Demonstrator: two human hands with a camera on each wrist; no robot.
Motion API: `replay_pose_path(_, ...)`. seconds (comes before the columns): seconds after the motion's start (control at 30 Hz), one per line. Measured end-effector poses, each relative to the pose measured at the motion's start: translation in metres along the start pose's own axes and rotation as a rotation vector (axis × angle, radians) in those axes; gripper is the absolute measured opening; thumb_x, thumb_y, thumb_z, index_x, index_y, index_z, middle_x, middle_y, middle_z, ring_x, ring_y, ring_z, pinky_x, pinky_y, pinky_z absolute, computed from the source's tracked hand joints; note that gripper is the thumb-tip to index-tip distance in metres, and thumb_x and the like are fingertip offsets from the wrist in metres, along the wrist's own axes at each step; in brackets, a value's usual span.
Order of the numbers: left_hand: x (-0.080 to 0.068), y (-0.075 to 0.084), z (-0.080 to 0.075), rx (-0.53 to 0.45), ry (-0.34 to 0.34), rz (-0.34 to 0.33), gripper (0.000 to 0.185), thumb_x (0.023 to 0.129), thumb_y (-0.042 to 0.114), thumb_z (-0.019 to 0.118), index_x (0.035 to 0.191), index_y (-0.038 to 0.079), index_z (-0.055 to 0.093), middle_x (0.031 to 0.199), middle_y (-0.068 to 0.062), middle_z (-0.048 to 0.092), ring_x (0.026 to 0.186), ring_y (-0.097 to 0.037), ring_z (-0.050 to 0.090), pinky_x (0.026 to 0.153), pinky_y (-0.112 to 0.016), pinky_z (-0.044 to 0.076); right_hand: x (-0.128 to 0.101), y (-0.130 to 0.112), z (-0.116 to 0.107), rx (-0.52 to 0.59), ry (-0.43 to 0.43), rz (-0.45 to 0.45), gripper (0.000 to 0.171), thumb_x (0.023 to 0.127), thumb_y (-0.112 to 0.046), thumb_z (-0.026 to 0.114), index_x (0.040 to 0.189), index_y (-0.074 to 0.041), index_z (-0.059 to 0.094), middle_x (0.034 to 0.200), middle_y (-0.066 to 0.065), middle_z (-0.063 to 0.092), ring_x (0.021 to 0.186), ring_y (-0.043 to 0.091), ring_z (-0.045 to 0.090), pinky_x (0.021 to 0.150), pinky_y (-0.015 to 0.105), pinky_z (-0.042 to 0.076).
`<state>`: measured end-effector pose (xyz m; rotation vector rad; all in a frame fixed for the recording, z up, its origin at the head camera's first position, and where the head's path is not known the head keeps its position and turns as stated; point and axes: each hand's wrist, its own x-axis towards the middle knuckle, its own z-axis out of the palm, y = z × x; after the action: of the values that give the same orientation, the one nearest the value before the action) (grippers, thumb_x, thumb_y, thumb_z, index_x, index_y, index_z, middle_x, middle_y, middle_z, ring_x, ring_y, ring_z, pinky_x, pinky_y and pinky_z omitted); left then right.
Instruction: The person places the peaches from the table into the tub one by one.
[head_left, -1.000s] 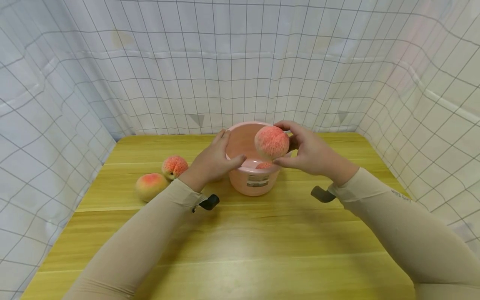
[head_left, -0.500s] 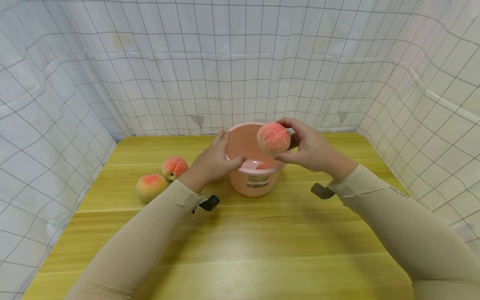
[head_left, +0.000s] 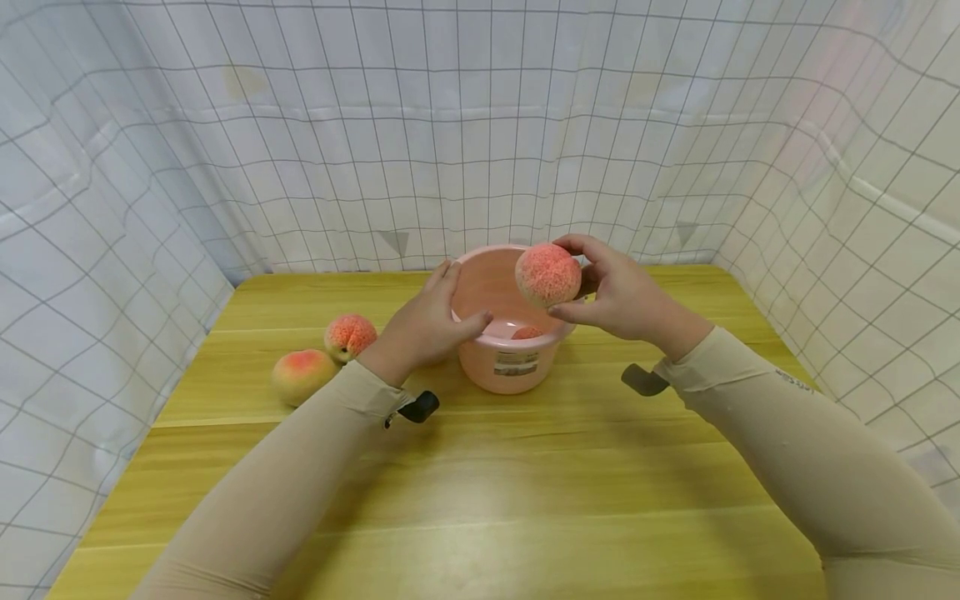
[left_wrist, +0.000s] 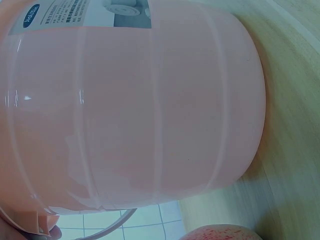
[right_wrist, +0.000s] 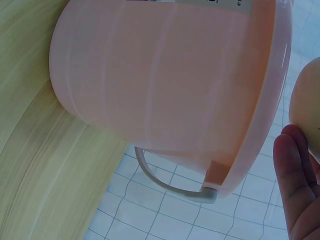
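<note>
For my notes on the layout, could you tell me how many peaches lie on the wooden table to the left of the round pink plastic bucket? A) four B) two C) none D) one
B: the head view shows two peaches on the wooden table left of the round pink plastic bucket, a yellowish peach and a redder peach, side by side.

A yellow wooden table (head_left: pixel 480 500) filled the lower half of the frame, its planks running side to side with a soft glare near the centre. White cloth (head_left: pixel 480 125) printed with a thin dark grid hung behind it and down both sides, creased and sagging at upper left and right.
</note>
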<state>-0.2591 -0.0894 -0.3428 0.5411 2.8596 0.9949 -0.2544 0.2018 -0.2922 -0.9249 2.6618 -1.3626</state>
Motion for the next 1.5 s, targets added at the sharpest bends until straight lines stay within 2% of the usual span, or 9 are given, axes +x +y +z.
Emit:
replay_pose_path(0.57,0.0007,-0.0005,0.0001,0.002,0.006,-0.002,0.106,0.093,0.067,0.058,0.171,0.014,0.010,0.179,-0.010,0.003,0.160,-0.039,0.026,0.123,-0.063,0.034,-0.0004,-0.0008,0.0005,-0.026,-0.008,0.020,0.073,0.086,-0.008,0.086,0.149,-0.011,0.049,0.142,0.008,0.059,0.100,0.024,0.073,0.089,0.034,0.061)
replay_pose_path(0.8,0.0010,-0.0013,0.0002,0.007,0.002,-0.003,0.107,0.093,0.068,0.057,0.171,0.013,0.009,0.179,-0.010,0.002,0.160,-0.041,0.026,0.123,-0.063,0.034,-0.0009,-0.0003,0.0007,-0.045,-0.006,0.018,0.073,0.085,-0.009,0.087,0.148,-0.011,0.050,0.140,0.007,0.060,0.097,0.023,0.073,0.086,0.031,0.061)
replay_pose_path(1.13,0.0003,-0.0005,0.0002,0.016,-0.001,-0.003,0.107,0.093,0.068,0.057,0.171,0.013,0.008,0.179,-0.009,0.002,0.160,-0.040,0.026,0.124,-0.063,0.033,-0.0004,0.0001,0.0018,-0.062,0.010,0.008,0.073,0.086,-0.011,0.087,0.148,-0.011,0.050,0.141,0.008,0.061,0.093,0.022,0.073,0.085,0.034,0.061)
replay_pose_path(1.37,-0.0003,-0.0006,0.0003,0.015,0.005,0.003,0.105,0.093,0.068,0.057,0.171,0.015,0.009,0.179,-0.010,0.003,0.159,-0.040,0.029,0.123,-0.063,0.035,-0.0025,-0.0007,0.0032,-0.023,0.013,0.059,0.072,0.088,-0.012,0.086,0.150,-0.009,0.049,0.145,0.010,0.060,0.104,0.025,0.074,0.084,0.030,0.061)
replay_pose_path(1.5,-0.0009,-0.0006,0.0002,0.000,0.011,-0.002,0.104,0.094,0.066,0.058,0.171,0.016,0.010,0.179,-0.008,0.004,0.158,-0.039,0.030,0.123,-0.062,0.035,-0.0032,-0.0012,0.0031,-0.024,0.036,0.085,0.064,0.092,-0.012,0.082,0.148,-0.008,0.051,0.148,0.014,0.058,0.114,0.028,0.072,0.089,0.034,0.062)
